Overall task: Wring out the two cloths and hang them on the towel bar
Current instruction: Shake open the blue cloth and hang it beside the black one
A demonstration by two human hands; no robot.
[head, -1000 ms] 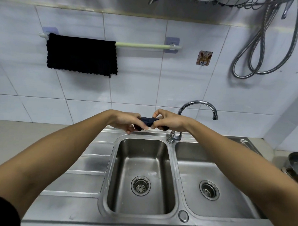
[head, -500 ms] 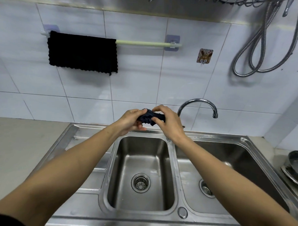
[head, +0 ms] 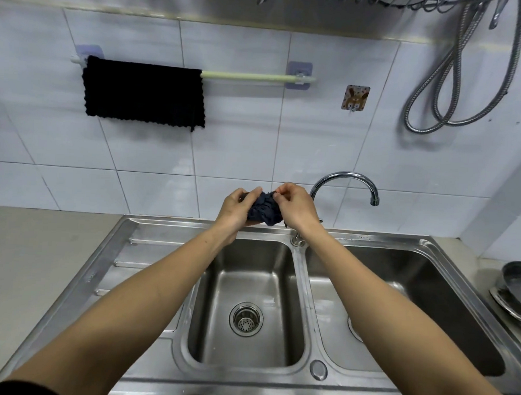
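The left hand (head: 238,209) and the right hand (head: 294,207) both grip one bunched dark cloth (head: 264,211) between them, fingers closed into its folds, just left of the faucet (head: 346,183) and above the back edge of the left basin (head: 248,301). I judge that the wringing of this second cloth is at its end or finished, because the cloth looks loose and no water is seen to fall from it. The first cloth (head: 144,93) already hangs flat on the left half of the bar (head: 249,76), up and left of the faucet. The next move asks to open the bunch, find two corners and lift it to the free right half of the bar. The left basin holds only its strainer (head: 246,318); the right basin (head: 412,308), below the faucet, shows nothing inside, though an arm hides part of it.
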